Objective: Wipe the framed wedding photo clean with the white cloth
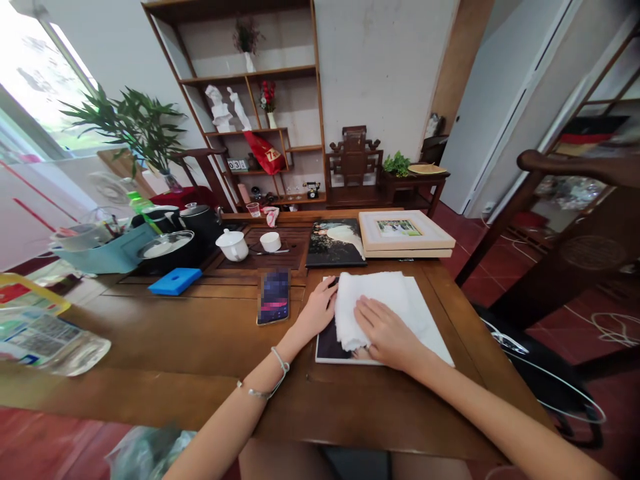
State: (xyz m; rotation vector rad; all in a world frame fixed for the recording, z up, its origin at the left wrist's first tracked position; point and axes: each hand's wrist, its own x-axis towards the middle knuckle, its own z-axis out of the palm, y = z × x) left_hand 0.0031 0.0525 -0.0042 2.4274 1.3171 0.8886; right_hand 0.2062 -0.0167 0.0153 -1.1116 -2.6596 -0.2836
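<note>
A flat picture panel (431, 313), partly dark and partly white, lies on the wooden table in front of me. Over its middle is spread a white cloth (373, 293), which hides most of the surface. My right hand (387, 333) is on the lower part of the cloth, its fingers together and slightly bent, pressing the fabric; its thumb is hidden. My left hand (321, 308) rests at the panel's left side, fingers stretched out beside the cloth's edge. To its left lies a phone (274, 297) with its screen lit.
Behind the panel lie a dark photo panel (327, 243) and stacked pale frames (440, 241). Further left are a lidded white cup (233, 245), a small white bowl (271, 241), a blue block (175, 281), a black pan (167, 252) and a plastic bottle (55, 343). A chair (560, 260) stands right.
</note>
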